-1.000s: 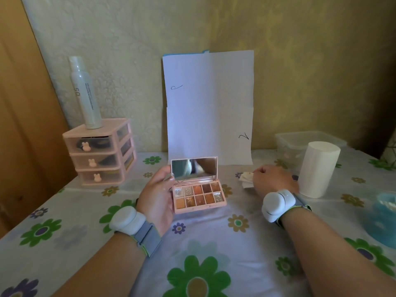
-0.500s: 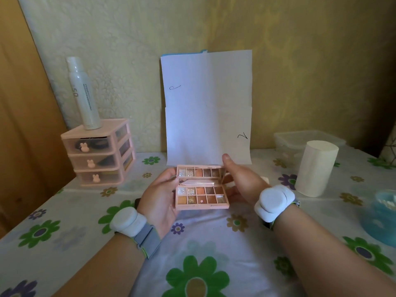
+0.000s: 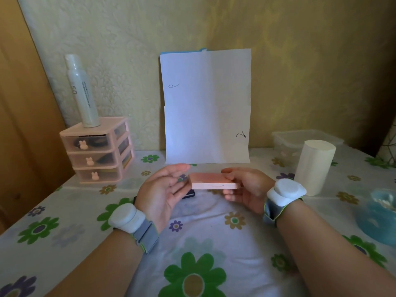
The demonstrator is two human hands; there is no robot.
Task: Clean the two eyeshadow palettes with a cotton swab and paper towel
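Both forearms reach forward side by side, angling toward each other. The left hand (image 3: 165, 189) is held flat, palm turned inward, fingers straight; the right hand (image 3: 248, 189) pinches the closed palette (image 3: 214, 182), thumb on top, fingers underneath.

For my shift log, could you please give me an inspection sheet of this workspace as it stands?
Surface: flowered tablecloth.
Job's things: closed pink palette; paper towel roll, upright; blue bowl, contents unclear.
Clutter: drawer unit with white bottle on top; clear container; dark item by the left hand.
Hands: right hand grips the palette; left hand open beside it.
Cables: nothing seen.
Surroundings: paper sheet against the wall.
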